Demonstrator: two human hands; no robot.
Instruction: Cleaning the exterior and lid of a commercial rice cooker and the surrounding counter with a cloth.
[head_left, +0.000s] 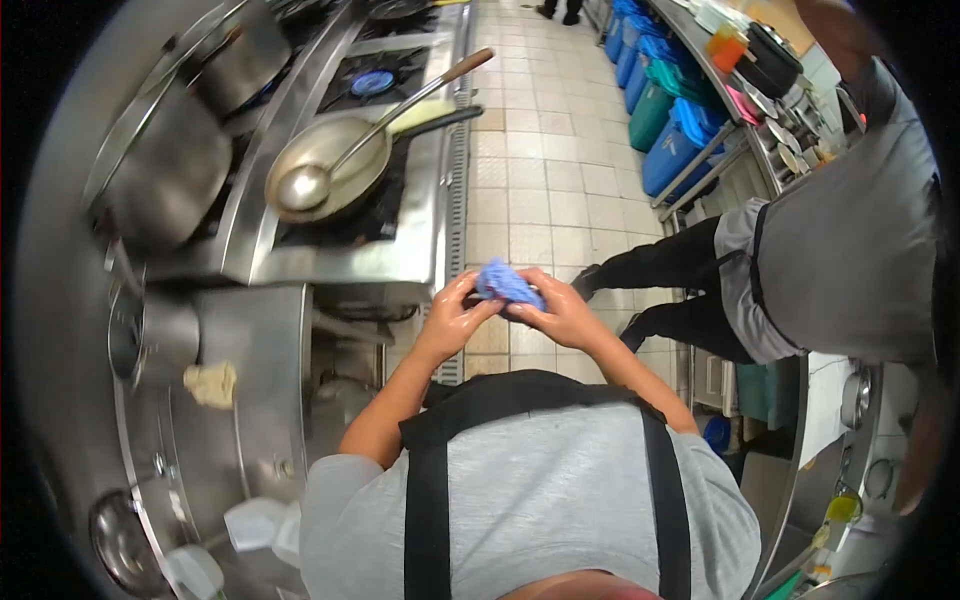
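Both hands hold a bunched blue cloth (504, 283) in front of my chest, over the tiled floor aisle. My left hand (453, 313) grips its left end, with the thumb along the lower edge. Fingers of my right hand (553, 306) close on the right end. Both hands look wet. Part of something dark shows beneath the cloth; what it is I cannot tell. Ahead and to the left, a frying pan (352, 139) rests on the stove, and a ladle (304, 187) with a brown handle lies in it.
A lit burner (371, 82) glows beyond the pan. Large steel pots (161, 165) stand at the left. Close on my right is a co-worker in a grey shirt (847, 255). Blue and green bins (679, 142) line the right side under a steel counter. A yellowish cloth (211, 385) lies left.
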